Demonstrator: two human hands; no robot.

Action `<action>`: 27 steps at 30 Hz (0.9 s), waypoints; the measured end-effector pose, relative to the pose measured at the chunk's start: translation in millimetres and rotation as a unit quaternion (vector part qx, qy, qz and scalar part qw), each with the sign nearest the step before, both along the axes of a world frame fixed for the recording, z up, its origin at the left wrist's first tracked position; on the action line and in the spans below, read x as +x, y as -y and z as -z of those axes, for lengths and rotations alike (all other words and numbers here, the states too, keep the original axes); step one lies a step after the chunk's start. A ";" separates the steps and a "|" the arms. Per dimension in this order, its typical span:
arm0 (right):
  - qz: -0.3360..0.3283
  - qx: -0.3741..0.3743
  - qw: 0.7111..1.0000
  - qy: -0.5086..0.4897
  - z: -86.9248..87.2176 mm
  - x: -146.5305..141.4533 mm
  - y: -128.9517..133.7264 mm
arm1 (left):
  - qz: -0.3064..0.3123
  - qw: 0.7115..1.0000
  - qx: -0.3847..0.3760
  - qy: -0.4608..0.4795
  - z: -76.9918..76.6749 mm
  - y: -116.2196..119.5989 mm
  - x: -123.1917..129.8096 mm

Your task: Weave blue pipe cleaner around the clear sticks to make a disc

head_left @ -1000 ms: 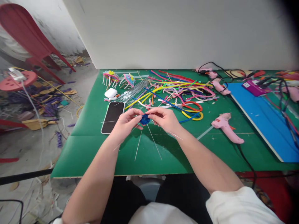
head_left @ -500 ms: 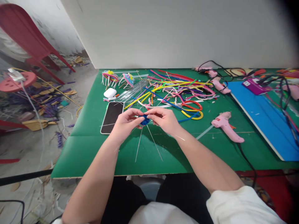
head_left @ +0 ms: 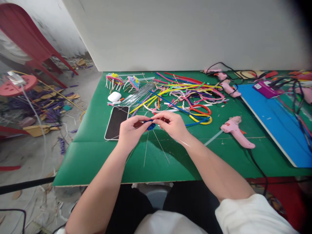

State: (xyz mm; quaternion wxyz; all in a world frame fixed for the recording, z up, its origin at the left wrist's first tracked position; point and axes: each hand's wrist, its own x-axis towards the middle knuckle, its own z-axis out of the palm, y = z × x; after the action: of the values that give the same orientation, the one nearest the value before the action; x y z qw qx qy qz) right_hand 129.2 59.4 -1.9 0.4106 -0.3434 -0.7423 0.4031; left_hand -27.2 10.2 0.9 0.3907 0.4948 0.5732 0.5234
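Note:
A small round coil of blue pipe cleaner [head_left: 151, 126] sits between my two hands, with several thin wires [head_left: 161, 146] fanning out from it like spokes. My left hand [head_left: 133, 128] pinches its left side between thumb and fingers. On the other side, the thumb and fingertips of my right hand [head_left: 169, 123] are closed on the coil's upper edge. Fingers cover part of the coil. Beyond my hands lies a tangled heap of coloured pipe cleaners [head_left: 187, 92], beside a bundle of straight clear wires [head_left: 140, 94]. A phone [head_left: 117, 123] lies left of my left hand.
Two small multicoloured umbrella-like pieces [head_left: 114, 79] stand at the back left near a white case [head_left: 114, 97]. A pink glue gun [head_left: 237, 131] with a black cord rests at right, before a blue board [head_left: 275, 123] and a purple box [head_left: 266, 89]. Scraps litter the floor.
The blue coil has tilted and turned slightly in my fingers, so less of it shows. Its wires have swung a little, and my left hand has shifted slightly.

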 end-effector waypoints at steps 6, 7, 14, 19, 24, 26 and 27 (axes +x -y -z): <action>0.006 0.017 1.000 0.019 2.6 0.5 -2.7 | 0.040 0.997 -0.031 0.053 0.2 -1.8 -2.4; 0.008 0.017 1.000 0.019 2.8 0.4 -2.9 | 0.054 0.995 -0.042 0.075 0.3 -2.2 -3.4; 0.007 0.029 0.999 0.017 2.8 0.5 -3.0 | 0.074 0.982 -0.100 0.142 2.2 -3.2 -6.5; 0.003 0.051 0.998 0.031 3.6 1.1 -3.8 | 0.051 0.990 -0.077 0.111 4.2 -3.5 -4.8; -0.002 0.085 0.996 0.039 5.5 2.9 -5.9 | 0.045 0.993 -0.066 0.082 6.8 -3.6 -5.2; -0.011 0.106 0.993 0.051 5.0 5.2 -7.7 | 0.039 0.994 -0.064 0.073 7.4 -3.8 -5.9; -0.013 0.116 0.991 0.064 4.2 6.7 -8.8 | 0.034 0.995 -0.063 0.067 7.5 -3.9 -6.2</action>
State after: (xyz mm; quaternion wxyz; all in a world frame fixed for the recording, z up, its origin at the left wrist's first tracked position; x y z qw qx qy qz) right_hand 136.0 68.2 -6.1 0.3941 -0.3082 -0.8134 0.2967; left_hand -33.3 14.1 -6.6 0.4765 0.4520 0.5603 0.5046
